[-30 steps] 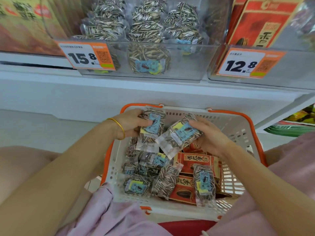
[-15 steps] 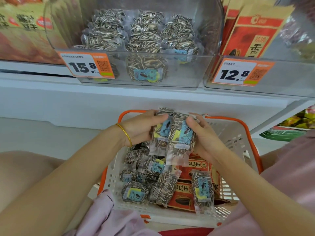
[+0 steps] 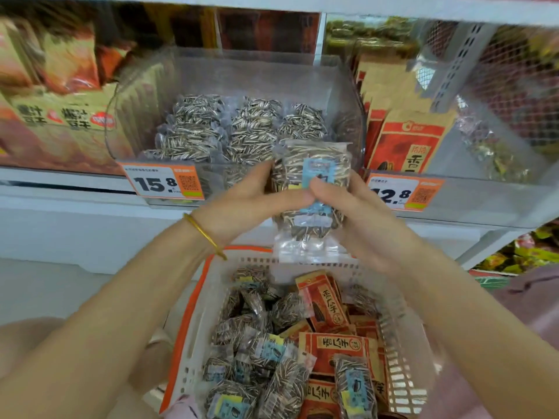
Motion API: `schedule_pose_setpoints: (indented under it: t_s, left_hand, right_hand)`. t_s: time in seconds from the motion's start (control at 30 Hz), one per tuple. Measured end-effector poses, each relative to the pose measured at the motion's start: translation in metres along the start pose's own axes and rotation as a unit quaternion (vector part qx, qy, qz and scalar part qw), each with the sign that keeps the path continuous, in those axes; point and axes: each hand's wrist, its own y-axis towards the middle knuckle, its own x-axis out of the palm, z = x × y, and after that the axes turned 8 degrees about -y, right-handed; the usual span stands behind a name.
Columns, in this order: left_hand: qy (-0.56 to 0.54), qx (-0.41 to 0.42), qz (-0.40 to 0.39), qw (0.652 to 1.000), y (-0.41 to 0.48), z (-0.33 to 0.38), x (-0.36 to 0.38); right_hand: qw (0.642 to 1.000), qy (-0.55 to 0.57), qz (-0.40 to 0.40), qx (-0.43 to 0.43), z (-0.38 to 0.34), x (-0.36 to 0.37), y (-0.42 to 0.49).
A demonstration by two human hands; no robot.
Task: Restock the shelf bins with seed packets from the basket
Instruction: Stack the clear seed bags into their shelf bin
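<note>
Both hands hold a small stack of clear striped-seed packets upright in front of the clear shelf bin, just at its front wall. My left hand, with a gold bangle at the wrist, grips the stack's left side. My right hand grips its right side, thumb across the blue label. The bin holds several of the same striped packets behind a 15.8 price tag. Below, the white basket with an orange rim holds several clear seed packets and red paper seed packets.
A second clear bin to the right, tagged 12.8, holds upright red and brown paper packets. Orange snack bags fill the shelf to the left. A white shelf ledge runs beneath the bins.
Both hands have risen out of the basket with the clear packets pressed together into one stack, up to the front of the 15.8 bin. The view has tilted up toward the shelf.
</note>
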Motion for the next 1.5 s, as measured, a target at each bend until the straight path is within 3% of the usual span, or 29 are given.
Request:
schedule_pose_setpoints:
  t_s: [0.17, 0.27, 0.37, 0.47, 0.57, 0.67, 0.83, 1.07, 1.3, 1.5]
  left_hand:
    - [0.112, 0.039, -0.035, 0.992, 0.024, 0.049, -0.029]
    - [0.192, 0.056, 0.017, 0.98, 0.049, 0.044, -0.057]
    - [0.408, 0.047, -0.01, 0.912, 0.075, 0.027, -0.074]
    - [0.498, 0.001, -0.072, 0.864, 0.092, 0.017, -0.076]
    - [0.522, -0.039, -0.093, 0.847, 0.101, 0.019, -0.078]
    - [0.529, -0.069, -0.115, 0.838, 0.104, 0.021, -0.081]
    - [0.532, -0.074, -0.118, 0.835, 0.103, 0.022, -0.082]
    - [0.524, -0.091, -0.135, 0.836, 0.103, 0.019, -0.088]
    - [0.518, -0.12, -0.136, 0.836, 0.1, 0.025, -0.085]
    - [0.511, -0.137, -0.13, 0.839, 0.097, 0.028, -0.083]
  right_hand:
    - [0.993, -0.11, 0.018, -0.036, -0.067, -0.007, 0.04]
    - [0.963, -0.255, 0.077, -0.045, -0.094, -0.009, 0.071]
    - [0.856, -0.513, 0.048, -0.029, -0.116, -0.007, 0.093]
    - [0.718, -0.693, -0.052, 0.048, -0.128, 0.003, 0.114]
    - [0.606, -0.767, -0.135, 0.162, -0.124, 0.011, 0.138]
    - [0.547, -0.8, -0.162, 0.184, -0.12, 0.014, 0.153]
    - [0.524, -0.819, -0.17, 0.162, -0.117, 0.02, 0.157]
    - [0.556, -0.808, -0.176, 0.087, -0.107, 0.004, 0.144]
    - [0.559, -0.805, -0.193, 0.052, -0.085, -0.006, 0.139]
    - [0.509, -0.837, -0.197, 0.033, -0.077, -0.009, 0.132]
